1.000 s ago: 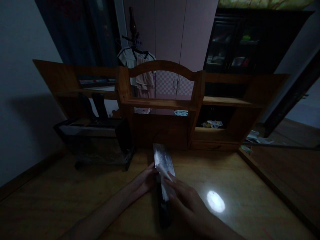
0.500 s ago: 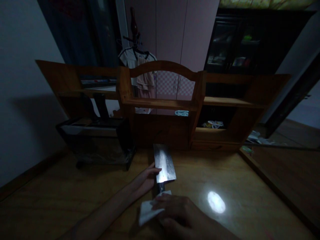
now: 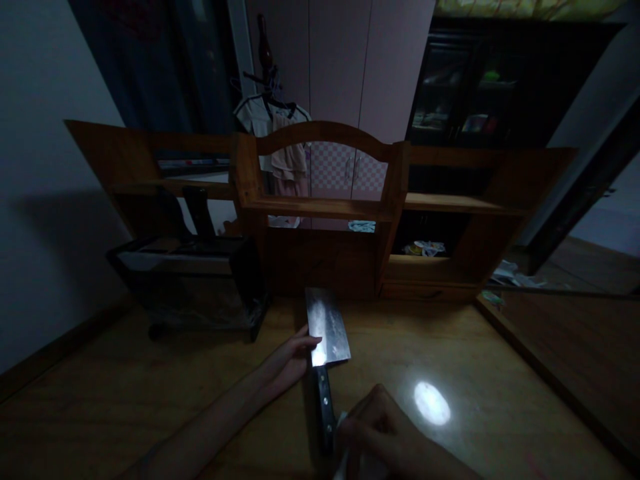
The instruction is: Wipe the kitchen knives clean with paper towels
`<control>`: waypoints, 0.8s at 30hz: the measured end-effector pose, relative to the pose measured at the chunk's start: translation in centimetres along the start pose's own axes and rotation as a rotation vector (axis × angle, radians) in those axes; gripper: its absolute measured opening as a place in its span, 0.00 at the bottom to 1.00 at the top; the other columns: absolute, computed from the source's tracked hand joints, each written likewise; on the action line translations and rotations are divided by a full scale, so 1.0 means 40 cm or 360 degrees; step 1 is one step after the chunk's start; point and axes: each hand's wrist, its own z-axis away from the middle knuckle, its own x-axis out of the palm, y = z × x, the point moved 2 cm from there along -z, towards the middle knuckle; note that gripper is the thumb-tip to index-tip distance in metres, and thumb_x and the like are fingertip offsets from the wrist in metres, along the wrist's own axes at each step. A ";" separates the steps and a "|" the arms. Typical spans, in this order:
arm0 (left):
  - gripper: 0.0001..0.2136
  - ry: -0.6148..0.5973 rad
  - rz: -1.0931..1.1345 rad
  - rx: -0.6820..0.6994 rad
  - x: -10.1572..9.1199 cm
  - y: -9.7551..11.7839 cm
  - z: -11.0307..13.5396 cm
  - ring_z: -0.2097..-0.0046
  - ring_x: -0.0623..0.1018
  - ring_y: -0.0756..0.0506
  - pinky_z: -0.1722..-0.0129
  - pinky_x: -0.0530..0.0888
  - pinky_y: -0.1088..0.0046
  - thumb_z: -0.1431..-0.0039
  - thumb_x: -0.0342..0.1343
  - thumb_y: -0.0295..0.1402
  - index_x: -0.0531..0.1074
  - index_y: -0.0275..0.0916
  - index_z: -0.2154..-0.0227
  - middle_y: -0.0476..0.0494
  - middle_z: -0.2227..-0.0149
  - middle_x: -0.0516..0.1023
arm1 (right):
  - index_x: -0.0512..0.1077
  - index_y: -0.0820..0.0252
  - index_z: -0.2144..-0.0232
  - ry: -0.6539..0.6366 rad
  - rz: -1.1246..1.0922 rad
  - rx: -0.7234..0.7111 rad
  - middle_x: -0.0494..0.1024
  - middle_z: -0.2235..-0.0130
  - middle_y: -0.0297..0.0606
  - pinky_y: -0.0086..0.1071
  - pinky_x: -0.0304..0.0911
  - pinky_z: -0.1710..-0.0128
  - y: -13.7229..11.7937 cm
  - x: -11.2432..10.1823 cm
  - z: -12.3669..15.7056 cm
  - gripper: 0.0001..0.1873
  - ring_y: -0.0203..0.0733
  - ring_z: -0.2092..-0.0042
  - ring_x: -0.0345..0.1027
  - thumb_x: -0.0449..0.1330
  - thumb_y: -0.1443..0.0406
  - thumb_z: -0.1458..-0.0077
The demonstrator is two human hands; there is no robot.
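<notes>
A cleaver with a broad shiny blade and a black riveted handle is held over the wooden table. My left hand grips the blade near its lower left edge, thumb on the upper face and fingers beneath. Beside the handle's end, my right hand is closed around a white tissue, most of which the fingers cover. Whether the tissue touches the handle I cannot tell.
A dark knife block with black-handled knives stands on the left of the table. Behind runs a wooden shelf unit. A bright light reflection lies on the tabletop at right.
My right hand has slid down toward me and to the right with the tissue, uncovering the cleaver's handle. My left hand keeps its hold on the blade.
</notes>
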 end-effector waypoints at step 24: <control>0.24 0.0022 -0.0001 0.0016 0.004 0.001 -0.002 0.64 0.77 0.47 0.61 0.72 0.73 0.50 0.57 0.20 0.67 0.37 0.48 0.41 0.60 0.77 | 0.74 0.54 0.53 -0.0346 0.0516 -0.0593 0.79 0.53 0.37 0.35 0.61 0.45 -0.115 0.012 -0.026 0.16 0.42 0.50 0.71 0.49 0.63 0.35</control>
